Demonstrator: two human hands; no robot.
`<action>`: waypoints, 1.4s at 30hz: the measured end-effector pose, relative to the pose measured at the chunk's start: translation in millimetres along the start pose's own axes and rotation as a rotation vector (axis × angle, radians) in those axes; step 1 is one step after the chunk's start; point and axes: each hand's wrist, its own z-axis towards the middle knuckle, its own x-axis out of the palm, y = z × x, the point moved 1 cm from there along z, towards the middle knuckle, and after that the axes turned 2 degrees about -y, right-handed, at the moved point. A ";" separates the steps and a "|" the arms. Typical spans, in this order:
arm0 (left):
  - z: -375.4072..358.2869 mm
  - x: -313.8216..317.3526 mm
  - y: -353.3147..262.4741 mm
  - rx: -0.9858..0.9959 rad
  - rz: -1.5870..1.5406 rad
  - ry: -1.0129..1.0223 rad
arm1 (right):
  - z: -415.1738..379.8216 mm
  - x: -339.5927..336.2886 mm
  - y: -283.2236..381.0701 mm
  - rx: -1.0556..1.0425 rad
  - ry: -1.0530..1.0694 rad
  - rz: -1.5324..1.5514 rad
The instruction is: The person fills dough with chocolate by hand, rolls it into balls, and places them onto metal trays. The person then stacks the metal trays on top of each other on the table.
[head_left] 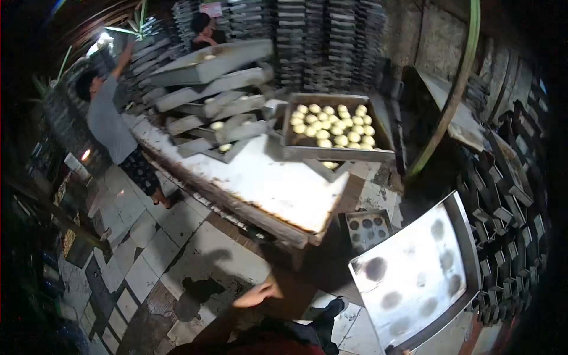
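My left hand [258, 294] hangs low over the tiled floor, its fingers loosely curled, and what it holds, if anything, cannot be made out. At the lower right, a metal tray [414, 269] with dark round marks is tilted up on my right side. Only a bit of my right hand [407, 352] shows at the tray's bottom edge, its fingers mostly hidden. Ahead, a tray [337, 155] full of pale round dough balls [341, 140] rests at the right end of the white-topped table [260, 177].
Trays [207, 94] holding dough balls are stacked crookedly on the table. Two other people stand beyond: one in a grey shirt [110, 124], one behind the stack [208, 38]. Another marked tray [368, 229] lies below the table's end. A slanting pole [452, 100] and tray stacks [509, 219] stand right.
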 end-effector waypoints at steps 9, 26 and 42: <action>-156.2 -138.5 -310.5 1.271 0.040 0.011 | -140.2 103.9 132.2 -0.241 0.321 0.152; -233.1 -422.8 -439.7 1.425 -0.504 -0.328 | -356.3 621.5 417.1 -0.809 1.091 0.885; -87.4 -665.7 -435.4 1.117 -0.806 -0.452 | -443.3 895.9 318.7 -0.434 0.984 0.370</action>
